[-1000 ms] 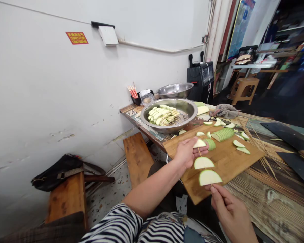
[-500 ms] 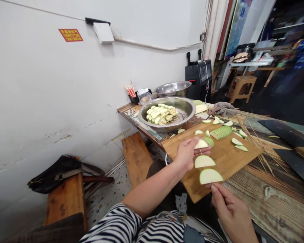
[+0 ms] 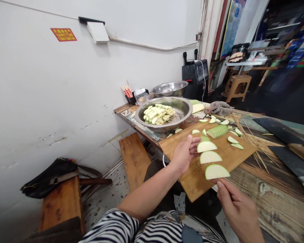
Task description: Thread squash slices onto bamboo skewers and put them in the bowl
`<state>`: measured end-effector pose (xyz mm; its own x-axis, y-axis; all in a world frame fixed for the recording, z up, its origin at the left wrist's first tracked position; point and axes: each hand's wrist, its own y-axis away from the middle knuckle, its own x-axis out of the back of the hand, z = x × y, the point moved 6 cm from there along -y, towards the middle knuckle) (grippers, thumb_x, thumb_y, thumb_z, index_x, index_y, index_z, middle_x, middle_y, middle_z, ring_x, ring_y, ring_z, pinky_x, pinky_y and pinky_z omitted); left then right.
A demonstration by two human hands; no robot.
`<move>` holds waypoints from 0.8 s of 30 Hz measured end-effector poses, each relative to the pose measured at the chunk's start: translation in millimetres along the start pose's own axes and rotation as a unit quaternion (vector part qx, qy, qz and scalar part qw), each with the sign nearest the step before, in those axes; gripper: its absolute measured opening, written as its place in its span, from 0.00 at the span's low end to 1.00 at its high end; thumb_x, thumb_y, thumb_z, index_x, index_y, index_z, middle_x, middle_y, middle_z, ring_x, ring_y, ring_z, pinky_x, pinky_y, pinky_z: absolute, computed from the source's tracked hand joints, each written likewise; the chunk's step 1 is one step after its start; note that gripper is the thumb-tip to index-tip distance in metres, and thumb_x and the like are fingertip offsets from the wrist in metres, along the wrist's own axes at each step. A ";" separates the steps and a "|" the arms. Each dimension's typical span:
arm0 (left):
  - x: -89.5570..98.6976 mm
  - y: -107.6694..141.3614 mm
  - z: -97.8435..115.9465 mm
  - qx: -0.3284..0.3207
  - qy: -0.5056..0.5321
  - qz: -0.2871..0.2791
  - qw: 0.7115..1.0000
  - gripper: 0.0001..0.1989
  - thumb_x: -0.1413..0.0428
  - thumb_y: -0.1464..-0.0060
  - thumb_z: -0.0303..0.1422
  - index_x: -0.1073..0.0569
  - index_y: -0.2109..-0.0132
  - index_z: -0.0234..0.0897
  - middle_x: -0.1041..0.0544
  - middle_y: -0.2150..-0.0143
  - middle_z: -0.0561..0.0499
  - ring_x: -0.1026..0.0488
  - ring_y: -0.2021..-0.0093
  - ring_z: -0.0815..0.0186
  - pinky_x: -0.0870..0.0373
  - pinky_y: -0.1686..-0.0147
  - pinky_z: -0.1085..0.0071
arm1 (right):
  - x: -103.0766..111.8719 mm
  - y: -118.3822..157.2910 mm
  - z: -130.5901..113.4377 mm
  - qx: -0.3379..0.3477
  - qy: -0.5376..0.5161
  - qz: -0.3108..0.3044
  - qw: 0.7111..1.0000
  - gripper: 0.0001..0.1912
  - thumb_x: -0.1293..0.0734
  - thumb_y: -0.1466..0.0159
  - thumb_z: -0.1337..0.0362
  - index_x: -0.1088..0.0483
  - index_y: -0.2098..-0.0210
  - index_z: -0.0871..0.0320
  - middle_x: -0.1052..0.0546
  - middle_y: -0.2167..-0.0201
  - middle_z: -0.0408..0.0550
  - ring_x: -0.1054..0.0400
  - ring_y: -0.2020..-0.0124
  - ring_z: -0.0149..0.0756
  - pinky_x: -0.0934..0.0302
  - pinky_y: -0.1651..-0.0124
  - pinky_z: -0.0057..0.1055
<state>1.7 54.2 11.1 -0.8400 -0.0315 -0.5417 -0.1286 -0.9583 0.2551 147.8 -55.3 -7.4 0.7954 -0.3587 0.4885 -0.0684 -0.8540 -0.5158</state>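
My right hand (image 3: 236, 211) pinches the near end of a thin bamboo skewer that carries three pale green half-round vegetable slices (image 3: 209, 157). My left hand (image 3: 183, 153) touches the farthest slice on the skewer with its fingertips. Both hands hover over the near corner of a wooden cutting board (image 3: 225, 158). A fanned row of cut slices (image 3: 218, 131) and loose slices lie on the board beyond.
A steel bowl (image 3: 184, 106) holds several finished skewers; a second bowl (image 3: 169, 88) stands behind it. Loose bamboo skewers (image 3: 253, 138) lie right of the board. A grey cloth (image 3: 221, 108), wooden benches (image 3: 133, 155), a black bag (image 3: 49, 175) and the wall are at left.
The skewer with its three slices has risen and shifted slightly right. My left hand's fingers have moved up to the top slice. The camera has turned slightly right.
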 end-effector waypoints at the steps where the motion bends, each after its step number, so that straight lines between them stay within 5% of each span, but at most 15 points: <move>1: 2.0 0.1 0.7 -0.014 -0.011 -0.002 1.000 0.19 0.52 0.37 0.41 0.24 0.57 0.29 0.20 0.60 0.40 0.23 0.64 0.63 0.28 0.63 0.70 | 5.0 -0.2 -1.9 0.040 0.045 0.034 0.998 0.15 0.39 0.32 0.59 0.25 0.60 0.63 0.20 0.70 0.51 0.26 0.74 0.35 0.33 0.69 0.24; 4: 2.8 3.5 -1.9 -0.047 -0.035 -0.036 0.998 0.21 0.48 0.40 0.45 0.24 0.55 0.31 0.21 0.57 0.40 0.23 0.56 0.59 0.29 0.55 0.65 | 12.1 2.0 -8.9 0.149 0.166 0.104 0.969 0.13 0.39 0.31 0.62 0.25 0.62 0.63 0.20 0.68 0.52 0.26 0.73 0.35 0.34 0.67 0.26; 10: -8.7 16.3 -12.5 -0.061 -0.002 -0.124 0.990 0.26 0.41 0.51 0.53 0.23 0.56 0.34 0.22 0.54 0.42 0.28 0.47 0.52 0.32 0.48 0.59 | 2.7 5.8 -16.8 0.226 0.222 0.080 0.945 0.09 0.37 0.32 0.70 0.28 0.55 0.67 0.21 0.67 0.51 0.27 0.72 0.32 0.38 0.68 0.25; 18: -15.6 28.8 -4.8 -0.062 0.032 -0.135 0.988 0.26 0.42 0.50 0.54 0.22 0.58 0.34 0.20 0.60 0.43 0.28 0.48 0.51 0.30 0.50 0.59 | -3.4 9.7 -13.7 0.235 0.161 0.078 0.955 0.08 0.36 0.33 0.71 0.30 0.54 0.66 0.21 0.65 0.52 0.26 0.68 0.33 0.36 0.63 0.25; 24: -20.6 35.2 1.7 -0.065 0.034 -0.158 0.985 0.22 0.38 0.50 0.44 0.23 0.55 0.30 0.21 0.59 0.41 0.25 0.53 0.55 0.30 0.52 0.63 | -3.8 7.4 -18.7 0.231 0.141 0.077 0.960 0.09 0.36 0.34 0.71 0.30 0.54 0.64 0.21 0.65 0.52 0.25 0.68 0.34 0.34 0.63 0.25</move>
<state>13.6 21.6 32.5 -0.7311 0.2600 -0.6308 -0.3056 -0.9514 -0.0381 133.0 -67.3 0.1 0.5990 -0.6100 0.5188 0.1543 -0.5478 -0.8223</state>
